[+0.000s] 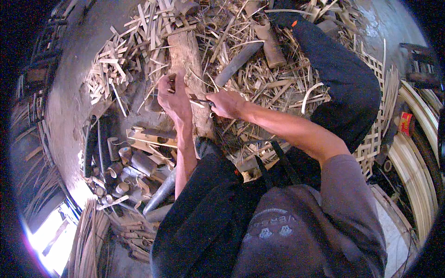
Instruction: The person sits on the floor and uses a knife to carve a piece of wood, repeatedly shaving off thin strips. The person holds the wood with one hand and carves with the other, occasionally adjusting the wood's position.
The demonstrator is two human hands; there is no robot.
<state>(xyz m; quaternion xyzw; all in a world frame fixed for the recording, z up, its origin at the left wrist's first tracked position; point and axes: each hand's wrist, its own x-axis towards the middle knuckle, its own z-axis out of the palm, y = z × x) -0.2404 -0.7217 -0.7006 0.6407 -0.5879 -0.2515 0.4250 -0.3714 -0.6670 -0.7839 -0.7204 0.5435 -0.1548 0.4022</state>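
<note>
My right hand (227,103) is closed around the dark handle of a knife, whose blade (199,100) points left toward my other hand. My left hand (174,95) is bent with its fingers curled, close to the blade tip. A thin pale strip seems to pass by its fingers, but what it grips is too small to make out. Both hands are over a long, rough wooden block (185,52) lying on the ground. Pale split strips (113,65) are heaped beyond and left of the block.
Shavings and offcuts (278,85) cover the ground right of the block, with a bamboo tube (270,46) among them. Cut bamboo pieces (141,162) lie at the left near my knee. A woven lattice (371,139) and curved pale strip bundles (410,171) stand at the right.
</note>
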